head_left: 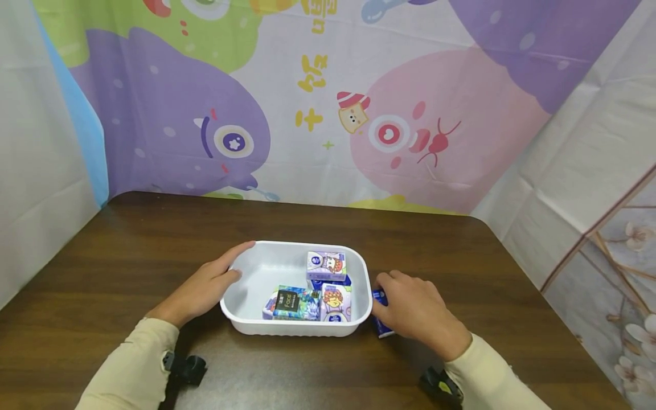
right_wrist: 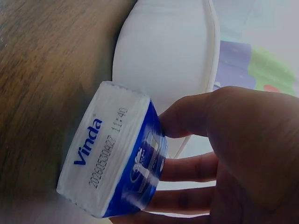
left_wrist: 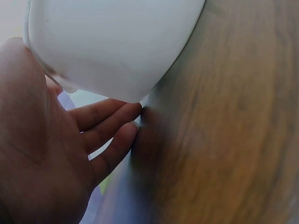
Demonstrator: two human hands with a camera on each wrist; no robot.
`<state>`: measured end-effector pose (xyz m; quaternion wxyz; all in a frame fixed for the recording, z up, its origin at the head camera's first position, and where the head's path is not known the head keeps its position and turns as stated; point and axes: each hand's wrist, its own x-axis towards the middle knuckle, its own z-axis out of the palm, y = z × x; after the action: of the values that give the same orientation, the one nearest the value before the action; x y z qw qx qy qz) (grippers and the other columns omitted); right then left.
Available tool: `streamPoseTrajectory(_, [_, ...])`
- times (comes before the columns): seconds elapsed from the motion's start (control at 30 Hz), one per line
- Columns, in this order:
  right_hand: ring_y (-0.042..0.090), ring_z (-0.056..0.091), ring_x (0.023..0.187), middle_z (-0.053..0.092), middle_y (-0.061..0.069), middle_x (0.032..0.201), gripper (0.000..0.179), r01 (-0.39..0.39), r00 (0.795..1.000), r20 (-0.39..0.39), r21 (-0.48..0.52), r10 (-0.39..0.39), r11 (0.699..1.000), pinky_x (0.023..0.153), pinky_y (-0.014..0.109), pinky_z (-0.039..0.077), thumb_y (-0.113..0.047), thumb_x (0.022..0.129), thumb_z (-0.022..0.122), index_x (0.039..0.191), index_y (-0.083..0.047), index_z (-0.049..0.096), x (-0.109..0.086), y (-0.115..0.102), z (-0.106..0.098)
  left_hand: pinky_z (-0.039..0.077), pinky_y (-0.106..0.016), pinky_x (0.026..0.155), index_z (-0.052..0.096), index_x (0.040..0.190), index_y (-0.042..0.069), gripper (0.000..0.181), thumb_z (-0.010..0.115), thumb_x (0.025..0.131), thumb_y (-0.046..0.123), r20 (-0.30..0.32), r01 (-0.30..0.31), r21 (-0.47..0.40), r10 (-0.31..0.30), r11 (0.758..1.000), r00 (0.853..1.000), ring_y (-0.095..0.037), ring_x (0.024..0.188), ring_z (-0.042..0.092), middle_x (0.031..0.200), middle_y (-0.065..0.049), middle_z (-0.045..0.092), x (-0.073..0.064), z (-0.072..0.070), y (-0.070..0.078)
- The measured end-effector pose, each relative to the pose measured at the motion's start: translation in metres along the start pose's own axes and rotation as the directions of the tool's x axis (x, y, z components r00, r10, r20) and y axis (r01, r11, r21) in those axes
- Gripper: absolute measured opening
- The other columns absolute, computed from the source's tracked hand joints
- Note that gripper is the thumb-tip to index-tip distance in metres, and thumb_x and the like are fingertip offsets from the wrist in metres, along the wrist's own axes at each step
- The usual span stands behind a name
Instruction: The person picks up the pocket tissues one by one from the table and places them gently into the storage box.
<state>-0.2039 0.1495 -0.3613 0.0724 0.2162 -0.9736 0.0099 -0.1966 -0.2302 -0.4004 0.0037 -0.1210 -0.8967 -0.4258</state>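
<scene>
A white plastic basin point(head_left: 246, 326) stands on the table. My left hand point(head_left: 204, 287) holds its left end, the thumb at the rim and the other fingers along the outer wall point(left_wrist: 117, 46). Beside the basin's right end, my right hand point(head_left: 412, 304) grips a blue Vinda tissue pack point(right_wrist: 110, 149) between thumb and fingers; whether it touches the table is unclear. Inside the basin are a purple cartoon tissue pack point(head_left: 326, 265) over a blue one point(head_left: 330, 282), another cartoon pack point(head_left: 335, 302), and a blue-green Face pack point(head_left: 296, 302) partly covering a further pack point(head_left: 268, 307).
The dark wooden table point(head_left: 287, 376) runs back to a cartoon-printed cloth point(head_left: 307, 165). White cloth hangs at the left point(head_left: 46, 188), and a flower-printed sheet point(head_left: 630, 273) at the right. Each wrist wears a black strap mount point(head_left: 189, 369).
</scene>
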Motion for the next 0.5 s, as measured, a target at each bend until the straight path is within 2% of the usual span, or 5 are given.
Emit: streamPoseTrajectory(0.5, [0.017, 0.062, 0.074, 0.067, -0.002, 0.09, 0.035, -0.022, 1.0, 0.01, 0.006, 0.022, 1.0, 0.061, 0.042, 0.052, -0.049, 0.09, 0.067, 0.103, -0.017, 0.071, 0.0012, 0.0033, -0.0031, 0.032, -0.063, 0.109, 0.033, 0.158, 0.028, 0.056, 0.046, 0.104, 0.016, -0.004, -0.011, -0.001, 0.011, 1.0, 1.0, -0.038, 0.139, 0.04, 0.158, -0.014, 0.037, -0.0001, 0.0003, -0.0004])
